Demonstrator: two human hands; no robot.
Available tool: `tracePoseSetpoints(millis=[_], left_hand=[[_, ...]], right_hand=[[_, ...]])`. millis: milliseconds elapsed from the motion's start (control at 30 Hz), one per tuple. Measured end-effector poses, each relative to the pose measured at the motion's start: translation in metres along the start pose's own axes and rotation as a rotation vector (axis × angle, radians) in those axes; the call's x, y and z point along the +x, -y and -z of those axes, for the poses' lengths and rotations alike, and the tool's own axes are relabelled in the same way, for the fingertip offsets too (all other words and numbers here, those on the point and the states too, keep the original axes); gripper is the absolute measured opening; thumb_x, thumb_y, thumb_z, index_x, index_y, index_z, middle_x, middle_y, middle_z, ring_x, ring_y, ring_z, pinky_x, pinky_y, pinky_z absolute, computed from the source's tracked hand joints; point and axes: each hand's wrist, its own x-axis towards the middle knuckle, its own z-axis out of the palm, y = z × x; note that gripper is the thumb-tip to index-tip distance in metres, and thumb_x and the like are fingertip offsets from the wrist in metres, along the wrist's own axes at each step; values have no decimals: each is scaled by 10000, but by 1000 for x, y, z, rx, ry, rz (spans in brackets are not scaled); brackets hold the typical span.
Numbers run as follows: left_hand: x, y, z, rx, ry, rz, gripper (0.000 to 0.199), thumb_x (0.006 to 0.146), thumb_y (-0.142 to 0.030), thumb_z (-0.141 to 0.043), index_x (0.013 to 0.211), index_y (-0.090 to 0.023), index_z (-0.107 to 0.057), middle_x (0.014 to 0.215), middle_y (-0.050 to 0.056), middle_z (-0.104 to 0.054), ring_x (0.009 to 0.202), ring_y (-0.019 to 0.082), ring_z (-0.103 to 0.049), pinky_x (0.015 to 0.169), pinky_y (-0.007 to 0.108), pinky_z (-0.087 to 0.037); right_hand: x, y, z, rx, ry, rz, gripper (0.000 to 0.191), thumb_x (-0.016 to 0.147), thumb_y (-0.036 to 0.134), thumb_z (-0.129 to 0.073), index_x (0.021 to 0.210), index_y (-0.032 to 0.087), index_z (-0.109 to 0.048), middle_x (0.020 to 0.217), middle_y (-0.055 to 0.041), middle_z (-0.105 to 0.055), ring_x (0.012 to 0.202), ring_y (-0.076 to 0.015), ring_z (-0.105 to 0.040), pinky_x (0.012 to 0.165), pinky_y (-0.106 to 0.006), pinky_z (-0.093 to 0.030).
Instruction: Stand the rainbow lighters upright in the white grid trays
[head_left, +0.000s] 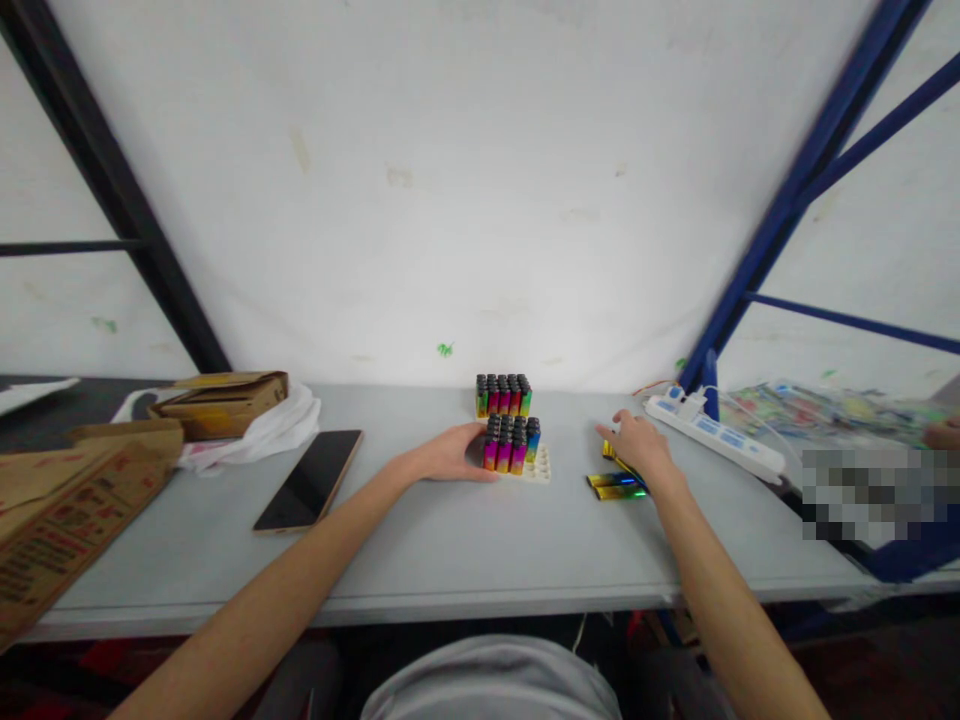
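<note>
My left hand (455, 453) is wrapped round the left side of a pale lighter tray (538, 470), thumb in front and fingers behind. Upright lighters (504, 452) in pink, orange and blue with black tops fill part of it, while holes at its right show bare. On the right, my right hand (637, 445) hovers over loose shiny gold and blue lighters (616, 487) lying on the table. Its fingers are partly spread, and whatever lies beneath the palm is hidden. Behind the tray stands a second block of lighters (504, 397), red and green.
A dark-screened phone (309, 482) lies on the grey table (450, 550), left of the tray. Cardboard boxes (90, 490) and a white plastic bag (277, 425) sit farther left. At the right runs a white power strip (716, 438), near a blue metal frame (757, 235).
</note>
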Motion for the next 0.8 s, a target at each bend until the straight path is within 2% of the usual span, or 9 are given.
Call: tracePoseSetpoints(millis=[67,133,267,367,467,567,667,733,800], left_hand=[[0,0,0,-8,0,-5,756,725,-517,-835,1351,-174,-584,1372,116,-660,1216,343,-630,1089,444,-474],[0,0,0,-9,3,-7,759,723,-512,-837,1353,-173,-585,1378,115,-657,1218,344,-629,1091,442,-473],[0,-3,1,0,7,6,750,718,-507,-837,1346,-181,-587,1369,105,-664,1220,342,-630,1089,444,-476],[0,-3,1,2,5,13,750,719,-507,-836,1344,-178,-587,1356,111,-670,1219,345,-631,1080,446,-481],[0,-3,1,-2,9,5,762,725,-504,-834,1360,-171,-575,1367,118,-662,1234,348,-623,1088,449,-473],[0,-2,1,-5,14,-8,762,737,-497,-829,1371,-163,-569,1386,123,-647,1247,340,-616,1102,445,-462],[0,-1,0,5,11,-10,768,733,-493,-836,1368,-151,-571,1393,131,-641,1250,340,-613,1105,444,-458],[0,-1,0,6,11,-6,770,734,-482,-839,1374,-152,-566,1391,131,-643,1247,339,-616,1101,441,-462],[0,-1,0,3,9,-3,770,736,-467,-839,1383,-157,-558,1389,127,-646,1249,336,-617,1099,436,-463]], right_hand=[[3,-3,-7,7,90,5,457,952,502,-589,1228,139,-625,1083,-215,-713,1041,-355,-670,835,-426,-477],[7,0,-12,45,116,53,437,940,414,-619,1278,137,-607,1038,-180,-726,1012,-317,-677,826,-386,-477],[14,10,-15,216,27,247,370,900,237,-611,1252,125,-635,939,-119,-719,917,-235,-661,858,-336,-476],[13,19,-11,496,-15,309,270,916,316,-583,1110,150,-672,907,-91,-684,789,-198,-650,815,-340,-509],[4,34,-5,933,83,296,378,925,524,-554,1086,186,-603,864,-38,-641,658,-161,-630,648,-311,-528],[-9,53,2,1243,242,242,483,874,671,-561,1076,235,-520,678,68,-508,471,-106,-460,446,-228,-402],[-21,68,6,1303,376,101,491,884,732,-500,914,242,-492,556,122,-300,393,-69,-209,374,-180,-194],[-26,75,7,1282,405,23,525,892,747,-463,773,236,-447,530,116,-257,394,-64,-165,378,-183,-137],[-30,81,6,1265,393,-1,548,894,735,-462,678,235,-402,507,101,-262,396,-64,-175,383,-195,-132]])
